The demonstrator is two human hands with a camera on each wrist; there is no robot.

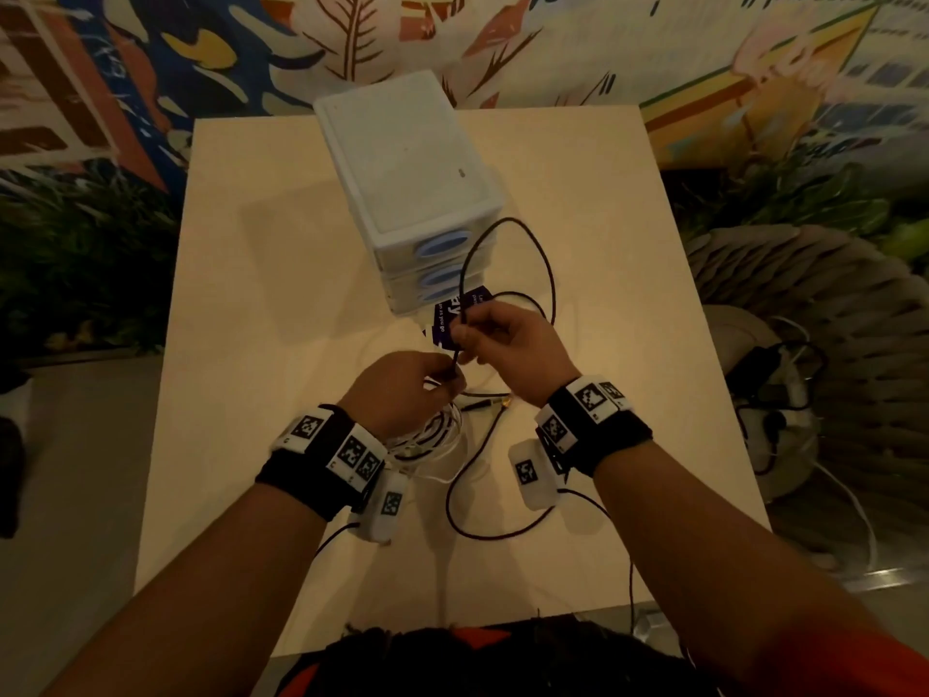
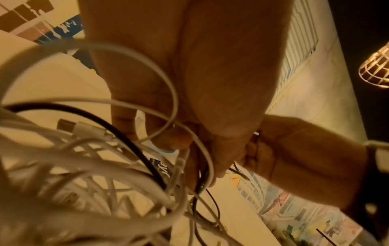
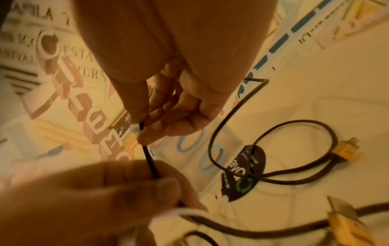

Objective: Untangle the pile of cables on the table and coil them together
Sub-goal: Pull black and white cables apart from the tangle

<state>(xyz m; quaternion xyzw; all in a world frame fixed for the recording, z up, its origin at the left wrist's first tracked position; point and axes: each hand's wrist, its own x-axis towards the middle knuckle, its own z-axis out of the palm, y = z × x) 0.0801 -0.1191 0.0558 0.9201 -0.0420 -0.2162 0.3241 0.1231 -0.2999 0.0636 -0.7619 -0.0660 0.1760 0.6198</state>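
Your left hand [image 1: 402, 389] is clenched around a bundle of white cables [image 1: 432, 435] with a black strand among them, held just above the surface [image 1: 261, 294]. Its fingertips also pinch the black cable [image 1: 548, 274] where it runs up to your right hand [image 1: 507, 344]. Your right grip pinches that same black cable between thumb and fingers, just above and beside the left hand. From there the cable arcs up in a loop in front of the white drawer box [image 1: 407, 163] and comes back down past a dark printed card [image 1: 452, 314]. More black cable lies slack on the surface near your wrists, and a yellow plug [image 3: 345, 149] lies flat on the surface.
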